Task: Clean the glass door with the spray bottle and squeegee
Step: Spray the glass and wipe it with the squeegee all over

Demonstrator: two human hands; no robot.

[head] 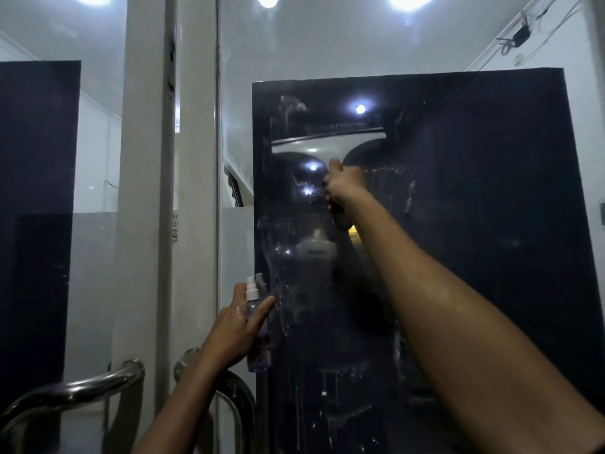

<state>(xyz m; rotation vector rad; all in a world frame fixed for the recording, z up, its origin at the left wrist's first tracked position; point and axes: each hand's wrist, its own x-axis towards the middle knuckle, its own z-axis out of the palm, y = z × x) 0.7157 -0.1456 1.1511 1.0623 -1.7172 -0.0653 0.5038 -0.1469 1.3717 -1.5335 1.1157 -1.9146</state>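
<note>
- High on the wet, streaked glass door [458, 224], with a dark panel showing behind it, the right hand [343, 186] is gripping the dark handle of a wide squeegee [327, 140], fingers wrapped round it and the arm stretching up from the lower right.
- Pale and broad, the squeegee's head is lying flat against the glass, its dark rubber blade running roughly level along the top edge, just below a reflected ceiling light.
- Lower and to the left, the left hand [237, 326] is holding a small clear spray bottle with purple liquid and a white nozzle [257, 322], thumb and fingers curling round its body, keeping it upright and close to the glass.
- Droplets and runs of liquid are clinging to the pane below both hands.
- Near the bottom left, two curved steel door handles [98, 385] are sitting beside a white door frame [144, 191].
</note>
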